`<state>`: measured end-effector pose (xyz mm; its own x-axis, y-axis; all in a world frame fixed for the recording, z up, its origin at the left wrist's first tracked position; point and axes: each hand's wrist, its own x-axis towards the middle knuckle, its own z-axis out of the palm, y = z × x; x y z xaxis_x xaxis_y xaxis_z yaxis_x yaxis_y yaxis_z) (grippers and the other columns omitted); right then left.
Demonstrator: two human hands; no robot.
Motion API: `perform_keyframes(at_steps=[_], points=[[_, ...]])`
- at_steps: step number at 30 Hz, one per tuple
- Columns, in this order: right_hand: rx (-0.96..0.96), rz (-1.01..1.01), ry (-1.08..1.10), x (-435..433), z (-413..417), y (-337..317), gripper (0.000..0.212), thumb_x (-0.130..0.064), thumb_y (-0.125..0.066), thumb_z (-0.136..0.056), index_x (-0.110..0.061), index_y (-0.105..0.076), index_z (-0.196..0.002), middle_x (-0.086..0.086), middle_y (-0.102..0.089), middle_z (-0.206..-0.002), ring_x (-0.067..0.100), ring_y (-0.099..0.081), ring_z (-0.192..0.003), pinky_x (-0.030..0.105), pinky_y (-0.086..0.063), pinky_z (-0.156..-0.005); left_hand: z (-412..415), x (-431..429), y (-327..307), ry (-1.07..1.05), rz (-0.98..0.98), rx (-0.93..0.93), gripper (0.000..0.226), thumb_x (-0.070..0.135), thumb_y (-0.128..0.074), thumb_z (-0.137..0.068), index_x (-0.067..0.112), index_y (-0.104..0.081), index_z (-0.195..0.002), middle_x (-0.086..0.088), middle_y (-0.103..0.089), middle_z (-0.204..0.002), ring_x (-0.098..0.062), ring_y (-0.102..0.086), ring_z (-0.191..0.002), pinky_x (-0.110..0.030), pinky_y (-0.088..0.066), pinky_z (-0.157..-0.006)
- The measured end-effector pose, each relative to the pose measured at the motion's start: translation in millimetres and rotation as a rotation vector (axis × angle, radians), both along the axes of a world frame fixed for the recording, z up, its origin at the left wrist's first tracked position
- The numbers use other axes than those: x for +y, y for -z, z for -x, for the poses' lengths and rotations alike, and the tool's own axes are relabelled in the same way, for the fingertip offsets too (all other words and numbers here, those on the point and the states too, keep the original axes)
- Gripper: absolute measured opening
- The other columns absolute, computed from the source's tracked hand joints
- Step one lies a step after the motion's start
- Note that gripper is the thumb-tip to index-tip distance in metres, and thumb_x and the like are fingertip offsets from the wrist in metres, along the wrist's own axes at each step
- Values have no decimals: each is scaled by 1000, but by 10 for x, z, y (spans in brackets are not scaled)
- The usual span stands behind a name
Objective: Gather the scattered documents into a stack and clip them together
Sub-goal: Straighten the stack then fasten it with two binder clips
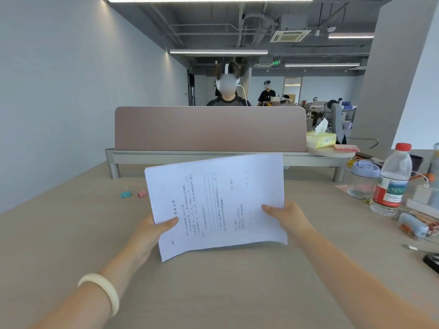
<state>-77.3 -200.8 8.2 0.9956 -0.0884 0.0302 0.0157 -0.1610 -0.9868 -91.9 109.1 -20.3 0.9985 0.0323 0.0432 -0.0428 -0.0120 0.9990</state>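
Observation:
A stack of white printed documents (pixel 215 200) is held up above the wooden desk (pixel 71 233), turned sideways with its text running vertically. My left hand (pixel 152 231) grips its lower left edge, thumb on top. My right hand (pixel 288 218) grips the right edge, thumb on the page. Two binder clips lie on the desk to the left of the stack: a teal clip (pixel 125 194) and a pink clip (pixel 141 194). Neither hand touches them.
A pink-brown divider screen (pixel 209 129) stands across the back of the desk. At the right are a water bottle (pixel 392 181), a glass jar with a blue lid (pixel 362 179), a tissue box (pixel 320 138) and small clutter. A person sits behind the divider.

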Motion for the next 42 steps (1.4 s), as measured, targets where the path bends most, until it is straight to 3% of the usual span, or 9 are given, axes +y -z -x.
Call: perform_keyframes(at_steps=[3, 6, 11, 13, 16, 21, 26, 34, 42], points=[[-96, 218, -27, -33, -19, -558, 16, -11, -62, -89, -14, -62, -104, 5, -67, -102, 27, -64, -93, 33, -49, -83, -97, 172, -239, -190, -22, -80, 26, 16, -63, -86, 22, -59, -111, -12, -63, -126, -26, -62, -107, -43, -43, -98], [-251, 612, -68, 38, -51, -1200, 21, -12, -61, -90, -6, -64, -110, 13, -66, -110, 31, -62, -105, 34, -47, -85, -151, 190, -738, -380, -75, -267, 65, 22, -70, -81, 28, -37, -137, 1, -43, -144, -16, -44, -130, -35, -39, -99], [-415, 1163, -174, 539, 8, -1860, 40, -20, -57, -93, -8, -52, -130, 12, -53, -135, 29, -47, -124, 31, -39, -95, -88, -163, -1180, 79, -291, -253, 99, 42, -87, -51, 31, -38, -137, 18, -57, -126, -8, -59, -112, -32, -53, -85], [-474, 1282, -209, 714, 83, -1907, 40, -22, -57, -93, -7, -50, -130, 11, -50, -137, 28, -45, -126, 30, -37, -94, -82, -203, -993, 141, -162, -194, 88, 48, -90, -41, 25, -59, -120, 7, -70, -116, -18, -67, -107, -33, -54, -88], [-469, 1340, -244, 801, 144, -1869, 38, -23, -60, -90, -8, -54, -124, 8, -54, -124, 27, -49, -119, 31, -40, -87, -50, -255, -691, 90, -13, -141, 42, 27, -80, -70, 22, -66, -109, 1, -71, -113, -22, -65, -110, -41, -48, -100], [-427, 891, -179, 445, 91, -1797, 21, -22, -72, -81, -9, -57, -77, -2, -47, -70, 20, -46, -76, 24, -34, -57, -17, -318, -584, -22, 67, -136, 26, 16, -68, -83, 19, -65, -108, 0, -71, -109, -12, -68, -94, -34, -50, -92], [-122, -8, -246, 161, 101, -1233, 20, -16, -64, -88, -13, -64, -108, 0, -71, -101, 16, -67, -89, 22, -54, -73, 14, -348, -638, -55, 98, -172, 32, 19, -67, -84, 15, -64, -115, -2, -71, -112, -21, -66, -106, -39, -49, -96], [-362, -90, -9, 576, 50, -1023, 30, -20, -58, -93, -11, -56, -122, 4, -66, -121, 22, -63, -109, 41, -49, -97, 40, -446, -865, -201, 52, -307, 15, 24, -64, -86, 27, -64, -101, 13, -69, -95, -10, -66, -90, -30, -52, -78], [-213, -109, -33, 638, 51, -511, 33, -15, -51, -95, -16, -55, -127, 2, -65, -122, 24, -62, -114, 43, -48, -100, 81, -551, -616, -223, 26, -228, 20, 20, -56, -92, 22, -58, -111, 12, -64, -94, -6, -61, -84, -18, -45, -65]])
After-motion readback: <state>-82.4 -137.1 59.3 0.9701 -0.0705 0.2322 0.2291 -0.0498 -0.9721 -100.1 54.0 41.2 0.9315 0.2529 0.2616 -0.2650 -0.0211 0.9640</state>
